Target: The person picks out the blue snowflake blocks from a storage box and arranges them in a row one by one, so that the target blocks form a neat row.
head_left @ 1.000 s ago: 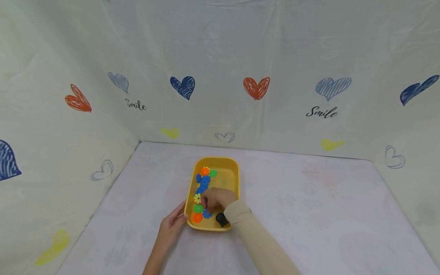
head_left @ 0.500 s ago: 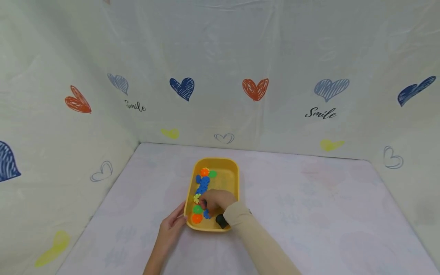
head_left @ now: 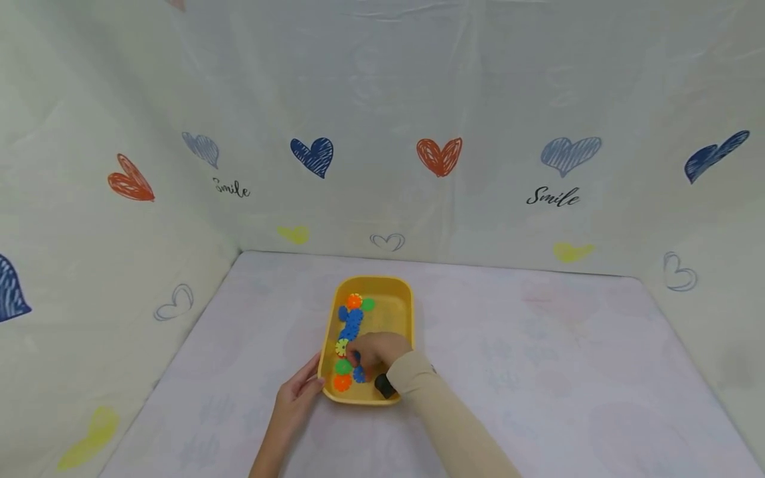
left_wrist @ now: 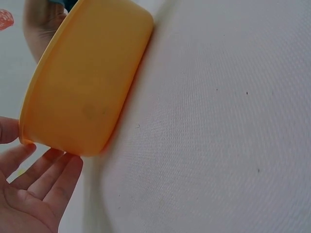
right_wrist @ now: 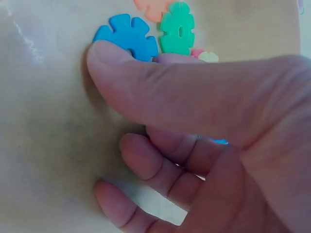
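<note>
A yellow tray stands on the table, holding flower-shaped notched plastic discs. My left hand grips its near left corner, thumb on the rim and fingers against the outer wall, as the left wrist view shows. Inside the tray, my right hand pinches a blue notched disc, its thumb across the disc and the index finger mostly hidden behind. Close by lie a green disc, an orange disc and a yellow disc. The other right fingers are loosely bent.
Several blue discs form a row along the tray's left side. Another orange disc and a green one lie at its far end. A black object shows under the right wrist. A white curtain with printed hearts rises behind the table.
The head view drifts slightly. My left hand keeps its hold on the tray corner, while the right fingers shift only a little at the blue disc.
</note>
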